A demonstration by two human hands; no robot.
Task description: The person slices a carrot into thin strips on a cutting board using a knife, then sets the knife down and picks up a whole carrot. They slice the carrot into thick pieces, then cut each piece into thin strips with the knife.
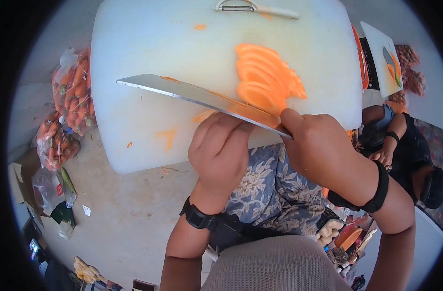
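My right hand point(316, 140) is closed around the handle end of a large knife point(192, 97). Its long blade reaches left across the white cutting board point(134, 126), with orange bits stuck to the metal. Beside the blade's near side, my left hand point(219, 148) has its fingers curled together. The fingertips are behind the blade, so what they grip is hidden. A fanned pile of thin carrot slices point(265, 72) lies just beyond the knife. Some carrot scraps point(167, 137) are on the board left of my left hand. A white peeler point(257, 8) rests at the far edge.
Plastic bags of carrots point(73, 97) sit on the floor to the left, above an open cardboard box point(22, 182). At right, another person point(396, 140) in dark clothes is near a second cutting board point(384, 58) carrying a knife and orange pieces.
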